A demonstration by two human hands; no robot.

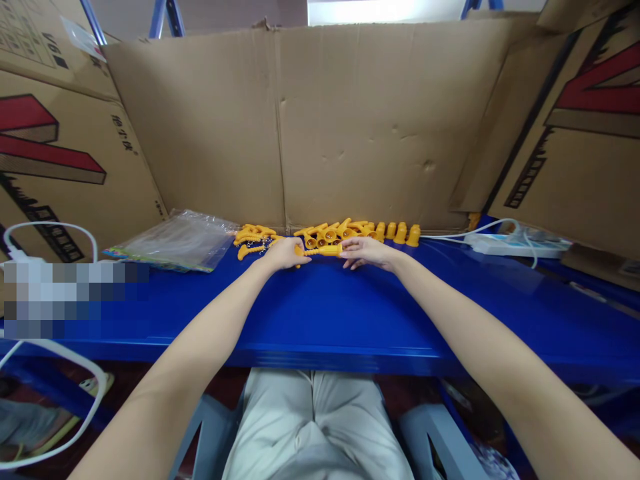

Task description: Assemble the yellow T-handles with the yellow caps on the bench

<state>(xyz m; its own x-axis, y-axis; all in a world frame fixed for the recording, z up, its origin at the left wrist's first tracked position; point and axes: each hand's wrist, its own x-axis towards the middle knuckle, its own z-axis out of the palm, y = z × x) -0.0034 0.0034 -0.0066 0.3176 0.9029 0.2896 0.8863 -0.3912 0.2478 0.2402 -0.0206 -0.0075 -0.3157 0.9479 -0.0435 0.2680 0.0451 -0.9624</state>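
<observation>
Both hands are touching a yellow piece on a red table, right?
Not quite. The table is blue, not red, as the head view shows. The rest is right: the left hand and the right hand both touch the yellow piece lying between them.

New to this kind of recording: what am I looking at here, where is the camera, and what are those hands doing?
There is no machine: one camera sits on a person's head, looking down along their bare arms. The left hand grips one end of a slim orange plastic piece; the right hand touches its other end. Behind lies a pile of similar orange plastic parts on the blue table, with clear plastic bags to the left, a white power strip to the right, and brown cardboard walls around.
</observation>
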